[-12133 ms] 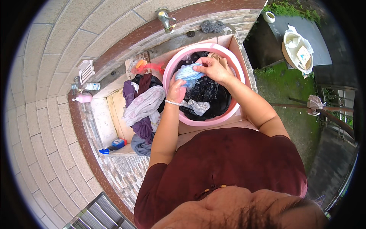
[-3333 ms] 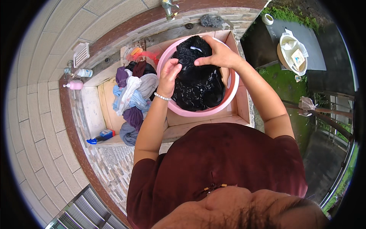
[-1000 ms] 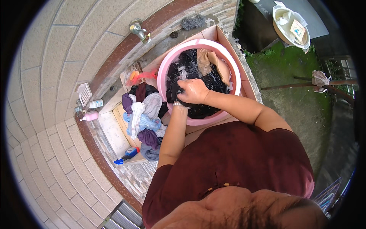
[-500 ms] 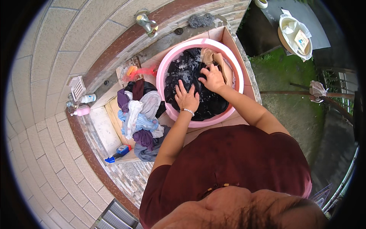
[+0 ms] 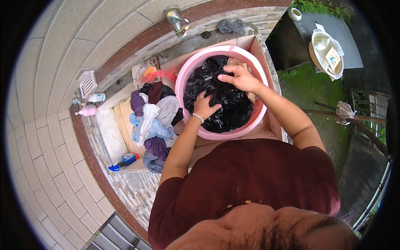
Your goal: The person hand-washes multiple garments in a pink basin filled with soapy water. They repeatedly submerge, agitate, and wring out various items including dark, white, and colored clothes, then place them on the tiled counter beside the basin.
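Observation:
In the pink basin (image 5: 180, 89), wet black clothing (image 5: 231, 109) lies in water with some suds. My left hand (image 5: 205, 106) rests on the black clothing at the basin's left side, its thumb spread and its fingertips partly dipped among the folds. A beaded bracelet (image 5: 198, 118) circles that wrist. Over the basin's upper right side is my right hand (image 5: 242, 80), thumb and forefinger apart, just above the black cloth; its other fingers are partly hidden. A tan piece of cloth (image 5: 234, 61) shows behind it at the far rim.
Left of the basin is a pile of mixed clothes (image 5: 152, 121). A red net (image 5: 164, 74), a blue brush (image 5: 114, 168) and a pink bottle (image 5: 88, 110) lie or stand around the tiled sink. The tap (image 5: 176, 21) juts from the wall. Another basin (image 5: 328, 54) sits far right.
My right hand has lifted slightly and turned, its thumb now toward the left. My left hand's fingers have curled from lying flat into the black clothing. The whole view has shifted a little.

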Available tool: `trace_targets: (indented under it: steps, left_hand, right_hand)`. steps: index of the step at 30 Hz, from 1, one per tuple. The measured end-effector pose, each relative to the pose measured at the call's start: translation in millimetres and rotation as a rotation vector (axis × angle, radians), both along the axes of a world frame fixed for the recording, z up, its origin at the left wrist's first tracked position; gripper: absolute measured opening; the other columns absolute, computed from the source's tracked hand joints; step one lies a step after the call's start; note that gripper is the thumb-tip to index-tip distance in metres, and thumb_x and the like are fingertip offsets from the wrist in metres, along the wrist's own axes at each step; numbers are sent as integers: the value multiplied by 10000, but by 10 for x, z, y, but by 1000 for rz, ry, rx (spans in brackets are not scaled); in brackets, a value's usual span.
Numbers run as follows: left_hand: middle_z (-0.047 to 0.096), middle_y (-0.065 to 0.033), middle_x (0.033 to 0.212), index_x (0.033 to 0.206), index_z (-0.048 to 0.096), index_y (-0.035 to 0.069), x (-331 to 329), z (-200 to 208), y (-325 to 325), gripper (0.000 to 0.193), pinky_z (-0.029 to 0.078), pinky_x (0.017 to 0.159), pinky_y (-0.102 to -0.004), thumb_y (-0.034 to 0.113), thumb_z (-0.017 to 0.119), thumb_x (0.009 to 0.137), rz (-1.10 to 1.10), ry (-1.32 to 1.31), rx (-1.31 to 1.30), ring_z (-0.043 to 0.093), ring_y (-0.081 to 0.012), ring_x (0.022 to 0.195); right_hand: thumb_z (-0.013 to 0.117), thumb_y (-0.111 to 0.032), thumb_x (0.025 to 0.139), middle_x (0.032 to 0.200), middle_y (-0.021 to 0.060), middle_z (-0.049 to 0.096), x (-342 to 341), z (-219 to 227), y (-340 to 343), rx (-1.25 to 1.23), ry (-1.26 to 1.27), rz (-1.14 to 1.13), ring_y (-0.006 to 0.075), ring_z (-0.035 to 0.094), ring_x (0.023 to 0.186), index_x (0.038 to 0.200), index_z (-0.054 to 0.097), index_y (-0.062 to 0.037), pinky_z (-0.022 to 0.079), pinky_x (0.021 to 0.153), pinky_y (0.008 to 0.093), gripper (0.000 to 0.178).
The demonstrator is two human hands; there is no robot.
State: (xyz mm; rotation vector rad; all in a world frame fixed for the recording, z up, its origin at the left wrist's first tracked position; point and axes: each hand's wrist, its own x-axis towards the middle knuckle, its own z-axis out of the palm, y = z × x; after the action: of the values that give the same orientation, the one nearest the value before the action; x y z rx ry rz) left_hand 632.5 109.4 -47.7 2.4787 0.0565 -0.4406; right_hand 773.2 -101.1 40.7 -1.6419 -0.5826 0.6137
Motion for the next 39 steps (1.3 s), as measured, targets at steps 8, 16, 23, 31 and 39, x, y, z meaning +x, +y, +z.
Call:
trace_targets:
  steps: [8, 16, 23, 31, 39]
  left_hand:
    - [681, -20, 988, 1064, 666, 1, 71, 896, 210, 188, 500, 768, -253, 125, 657, 923, 517, -148, -924, 615, -84, 877]
    - [660, -69, 812, 993, 654, 15, -181, 192, 435, 295, 496, 684, -295, 85, 804, 749, 553, -513, -171, 606, -163, 716]
    - [631, 59, 779, 982, 651, 39, -525, 466, 326, 153, 399, 578, -174, 76, 745, 867, 507, -88, -793, 512, 2, 650]
    - [674, 1, 957, 1045, 667, 20, -271, 1345, 354, 118, 475, 788, -205, 98, 643, 960, 705, -497, -1102, 592, -53, 845]
    - [681, -71, 1063, 1151, 628, 8, -94, 1886, 433, 238, 526, 911, -322, 188, 575, 1004, 795, -552, -1298, 650, -173, 1006]
  right_hand:
    - [674, -172, 933, 976, 32, 575, 168, 1823, -383, 378, -263, -70, 127, 559, 955, 1018, 693, 1, 426, 890, 271, 194]
    - [690, -243, 929, 1004, 28, 562, 169, 838, -263, 125, -301, -128, 125, 565, 925, 1022, 691, -11, 437, 887, 276, 251]
    - [626, -207, 962, 884, 1, 697, 147, -10, -671, 293, 463, -501, 85, 617, 790, 1030, 692, -25, 487, 752, 255, 205]
    - [570, -258, 985, 1057, -11, 683, 418, 686, -1204, 414, 271, -558, 111, 603, 974, 1128, 648, -79, 421, 915, 284, 242]
    - [501, -200, 1012, 1108, 72, 679, 622, 1431, -1680, 826, 220, -335, 206, 631, 1040, 1146, 595, -51, 450, 958, 365, 222]
